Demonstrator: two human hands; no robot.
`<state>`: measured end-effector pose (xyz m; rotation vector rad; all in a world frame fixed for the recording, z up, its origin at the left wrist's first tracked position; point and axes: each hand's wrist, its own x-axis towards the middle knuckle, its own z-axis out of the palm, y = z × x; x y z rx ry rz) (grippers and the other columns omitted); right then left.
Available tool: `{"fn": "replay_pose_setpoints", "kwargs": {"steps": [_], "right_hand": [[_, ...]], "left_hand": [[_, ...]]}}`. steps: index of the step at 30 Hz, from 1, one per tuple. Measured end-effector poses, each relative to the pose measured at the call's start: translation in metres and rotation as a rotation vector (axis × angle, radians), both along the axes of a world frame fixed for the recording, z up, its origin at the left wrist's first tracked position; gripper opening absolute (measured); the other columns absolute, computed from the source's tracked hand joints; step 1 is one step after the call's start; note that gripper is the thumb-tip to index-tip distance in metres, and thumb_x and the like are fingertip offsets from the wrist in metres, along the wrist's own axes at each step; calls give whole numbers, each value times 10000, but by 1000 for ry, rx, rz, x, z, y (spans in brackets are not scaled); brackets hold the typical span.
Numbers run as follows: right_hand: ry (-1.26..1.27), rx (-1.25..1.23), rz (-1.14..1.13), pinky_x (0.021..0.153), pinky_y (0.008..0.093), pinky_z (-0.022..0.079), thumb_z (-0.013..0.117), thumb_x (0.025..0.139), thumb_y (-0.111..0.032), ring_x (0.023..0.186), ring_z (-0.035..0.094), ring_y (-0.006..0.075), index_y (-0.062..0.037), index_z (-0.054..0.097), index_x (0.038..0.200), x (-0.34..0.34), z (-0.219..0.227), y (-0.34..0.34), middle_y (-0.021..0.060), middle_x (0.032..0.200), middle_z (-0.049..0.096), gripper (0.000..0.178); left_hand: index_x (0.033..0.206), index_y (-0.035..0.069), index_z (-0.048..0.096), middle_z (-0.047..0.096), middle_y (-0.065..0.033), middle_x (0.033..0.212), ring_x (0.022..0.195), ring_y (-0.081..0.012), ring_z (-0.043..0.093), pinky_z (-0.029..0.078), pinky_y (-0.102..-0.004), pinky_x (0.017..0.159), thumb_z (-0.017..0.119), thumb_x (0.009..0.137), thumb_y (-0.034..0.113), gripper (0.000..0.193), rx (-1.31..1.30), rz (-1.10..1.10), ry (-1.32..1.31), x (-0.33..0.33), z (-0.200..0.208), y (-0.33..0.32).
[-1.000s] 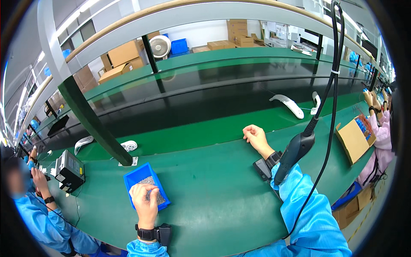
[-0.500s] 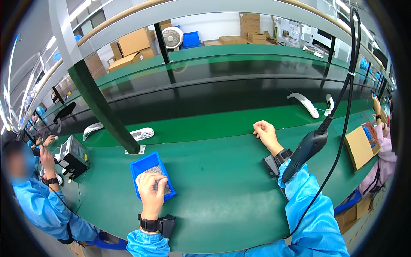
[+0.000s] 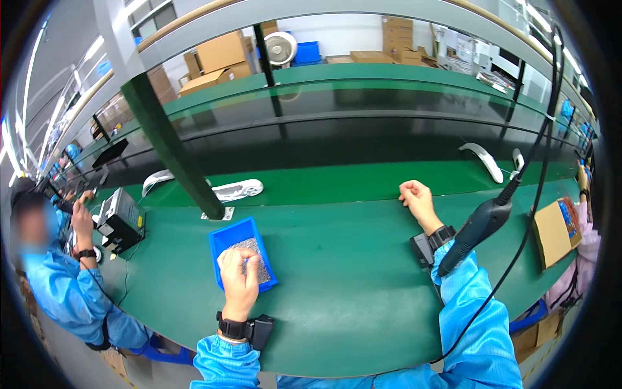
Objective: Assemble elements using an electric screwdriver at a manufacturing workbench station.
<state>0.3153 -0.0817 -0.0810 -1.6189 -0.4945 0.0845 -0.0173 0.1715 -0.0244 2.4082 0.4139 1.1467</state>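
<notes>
My left hand (image 3: 240, 279) hovers over the near part of a blue plastic bin (image 3: 214, 249), its fingers curled and closed against the thumb. Inside the bin lies a heap of small metallic pieces (image 3: 264, 272), too tiny to name singly. Whatever those fingers may hold is hidden. Farther right, by the far edge of the green table (image 3: 324, 311), my right hand (image 3: 420, 202) is loosely closed, and nothing shows in it. A dark hanging electric screwdriver (image 3: 476, 233) crosses in front of my right forearm on its cable.
White curved parts (image 3: 238, 190) lie beyond the table beside a green post (image 3: 172, 146), and more (image 3: 484, 162) at the far right. At left, a person works near a black box-shaped device (image 3: 122, 223). A cardboard box (image 3: 554, 236) stands at right.
The whole view has shifted, carrying the scene slightly right. My left hand sits a little nearer the bin's near edge and stays closed. My right hand keeps nearly the same pose.
</notes>
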Motion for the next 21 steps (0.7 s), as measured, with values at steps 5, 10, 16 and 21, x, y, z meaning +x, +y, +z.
{"fn": "replay_pose_setpoints", "kwargs": {"steps": [5,10,16,21], "right_hand": [[-21,-29,11,489,169,372,542,863,-115,551,479,39,-28,579,858,-3,5,-2,-2,658,561,94],[-41,-37,-46,475,191,395,539,846,-97,544,507,59,-10,580,845,7,-3,1,22,652,574,96],[-46,-20,-49,469,192,398,540,845,-91,526,502,60,-7,577,839,8,4,-1,22,643,570,93],[-53,-12,-49,451,199,402,522,852,-82,510,500,64,-15,572,819,5,-7,-2,19,618,559,89]], "left_hand": [[720,58,562,572,-57,737,779,-235,515,366,-335,779,606,788,131,108,12,-15,9,-2,5,-2],[716,86,598,566,-25,691,746,-225,525,345,-347,802,674,723,154,101,53,-42,-10,3,9,0],[727,89,607,587,-26,715,773,-227,545,348,-353,804,656,726,123,60,79,-43,-3,8,13,1],[707,108,599,598,-18,737,778,-221,547,333,-371,842,650,731,141,65,113,-52,10,1,5,0]]}}
